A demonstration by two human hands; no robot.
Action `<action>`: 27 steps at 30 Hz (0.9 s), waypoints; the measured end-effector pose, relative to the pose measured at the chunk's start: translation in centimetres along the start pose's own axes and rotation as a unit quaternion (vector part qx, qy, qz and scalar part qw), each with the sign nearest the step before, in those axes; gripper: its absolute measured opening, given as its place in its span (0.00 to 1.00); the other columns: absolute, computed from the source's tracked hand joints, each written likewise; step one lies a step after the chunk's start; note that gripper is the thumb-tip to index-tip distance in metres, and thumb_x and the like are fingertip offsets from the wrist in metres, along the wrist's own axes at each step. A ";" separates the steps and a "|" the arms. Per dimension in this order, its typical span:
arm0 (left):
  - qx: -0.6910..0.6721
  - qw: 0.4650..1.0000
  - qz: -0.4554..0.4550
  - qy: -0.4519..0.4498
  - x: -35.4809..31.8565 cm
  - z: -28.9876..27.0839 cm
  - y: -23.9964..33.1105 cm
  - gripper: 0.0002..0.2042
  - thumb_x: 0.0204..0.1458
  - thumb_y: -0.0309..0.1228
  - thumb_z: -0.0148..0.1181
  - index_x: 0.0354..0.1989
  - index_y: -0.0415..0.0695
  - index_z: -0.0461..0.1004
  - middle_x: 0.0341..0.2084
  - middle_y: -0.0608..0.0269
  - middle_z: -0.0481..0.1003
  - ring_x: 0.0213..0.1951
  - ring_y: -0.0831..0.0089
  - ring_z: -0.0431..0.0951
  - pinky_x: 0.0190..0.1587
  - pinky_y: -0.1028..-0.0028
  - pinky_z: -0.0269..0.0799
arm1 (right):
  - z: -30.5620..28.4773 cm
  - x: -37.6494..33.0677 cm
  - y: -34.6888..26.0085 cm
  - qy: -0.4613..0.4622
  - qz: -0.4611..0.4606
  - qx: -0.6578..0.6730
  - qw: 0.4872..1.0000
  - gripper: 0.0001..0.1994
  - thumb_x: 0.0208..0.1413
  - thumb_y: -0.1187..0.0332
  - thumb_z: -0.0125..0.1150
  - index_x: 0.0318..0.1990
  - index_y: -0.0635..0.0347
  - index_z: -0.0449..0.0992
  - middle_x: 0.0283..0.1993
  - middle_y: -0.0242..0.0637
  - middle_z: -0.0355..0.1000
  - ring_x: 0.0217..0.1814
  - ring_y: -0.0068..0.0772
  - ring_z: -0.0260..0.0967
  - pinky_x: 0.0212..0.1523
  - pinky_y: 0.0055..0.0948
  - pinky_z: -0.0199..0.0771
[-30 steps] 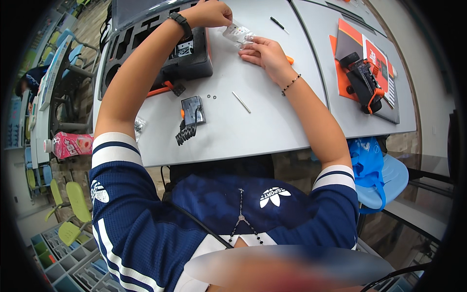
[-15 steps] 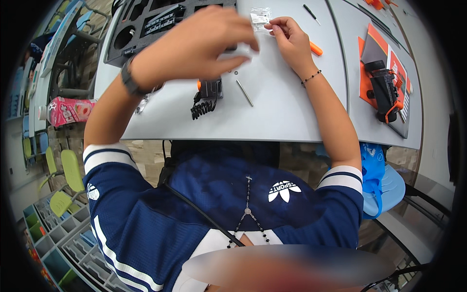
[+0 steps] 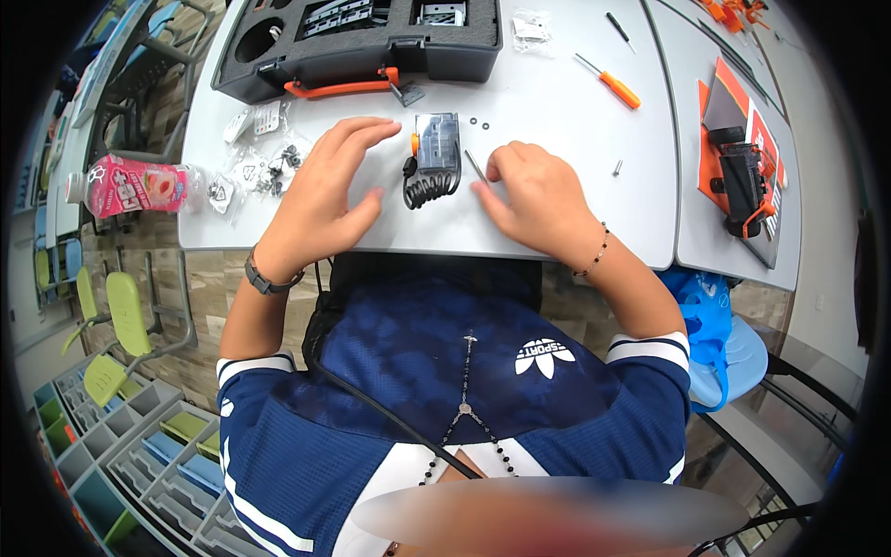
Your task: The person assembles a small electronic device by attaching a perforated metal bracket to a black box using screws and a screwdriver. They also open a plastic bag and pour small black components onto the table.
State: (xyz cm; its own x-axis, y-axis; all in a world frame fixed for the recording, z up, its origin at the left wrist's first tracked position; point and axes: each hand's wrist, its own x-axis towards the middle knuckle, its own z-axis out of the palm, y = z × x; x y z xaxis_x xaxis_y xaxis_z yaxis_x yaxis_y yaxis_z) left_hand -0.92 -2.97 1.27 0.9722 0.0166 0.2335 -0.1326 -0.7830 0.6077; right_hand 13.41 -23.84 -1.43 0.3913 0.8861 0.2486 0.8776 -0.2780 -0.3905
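Observation:
My left hand [image 3: 329, 190] is open beside a small black electronic module [image 3: 438, 141] with an orange part and a coiled black cable [image 3: 432, 190]. Its fingers and thumb are spread and hold nothing. Just right of the module, a thin metal rod [image 3: 474, 164] tilts toward my right hand [image 3: 538, 200]. The thumb and curled index finger of that hand are closed at the rod's near end, which they partly cover. Beyond the rod lie two tiny dark rings [image 3: 480, 123].
A foam-lined black case [image 3: 445, 63] with an orange handle stands at the back. Clear bags of small parts [image 3: 264, 167] and a pink-labelled bottle [image 3: 139, 186] are left. An orange-handled screwdriver [image 3: 620, 90], a small screw [image 3: 617, 168] and a black wheeled model [image 3: 740, 181] lie right.
My right hand has come back from the small clear bag to the metal rod and closed at its end. My left hand has drawn back from over the case to beside the module.

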 end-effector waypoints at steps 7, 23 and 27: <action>0.025 0.998 0.045 -0.031 1.9 1.2 -0.5 0.36 0.37 0.29 0.65 0.59 0.40 0.57 0.55 0.48 0.61 0.56 0.51 0.62 0.58 0.64 0.58 | -2.0 0.2 2.2 -0.039 0.123 -0.040 0.991 0.07 0.49 0.67 0.56 0.27 0.62 0.71 0.28 0.42 0.71 0.32 0.43 0.70 0.34 0.37 0.69; -0.182 0.983 0.013 0.035 0.8 2.3 -1.0 0.32 0.38 0.27 0.64 0.56 0.39 0.62 0.46 0.55 0.65 0.47 0.65 0.69 0.52 0.70 0.65 | -3.7 0.7 5.8 0.090 0.132 0.206 0.965 0.08 0.56 0.73 0.48 0.38 0.63 0.74 0.33 0.34 0.75 0.29 0.22 0.69 0.32 0.21 0.68; -0.241 0.968 -0.058 0.029 -1.2 3.0 -0.2 0.32 0.38 0.27 0.63 0.56 0.40 0.60 0.48 0.55 0.65 0.50 0.65 0.70 0.55 0.68 0.65 | -4.0 1.0 4.8 0.126 0.142 0.277 0.942 0.08 0.56 0.72 0.50 0.38 0.63 0.75 0.36 0.33 0.76 0.33 0.22 0.71 0.35 0.19 0.71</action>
State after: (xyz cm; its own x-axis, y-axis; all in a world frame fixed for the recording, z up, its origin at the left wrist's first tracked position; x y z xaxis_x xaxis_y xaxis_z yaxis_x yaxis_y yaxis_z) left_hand -1.45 -4.68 -1.36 0.9752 0.1340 0.1760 -0.1109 -0.3924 0.9131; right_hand 19.08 -25.79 0.49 0.7029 0.6699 0.2391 0.4752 -0.1922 -0.8586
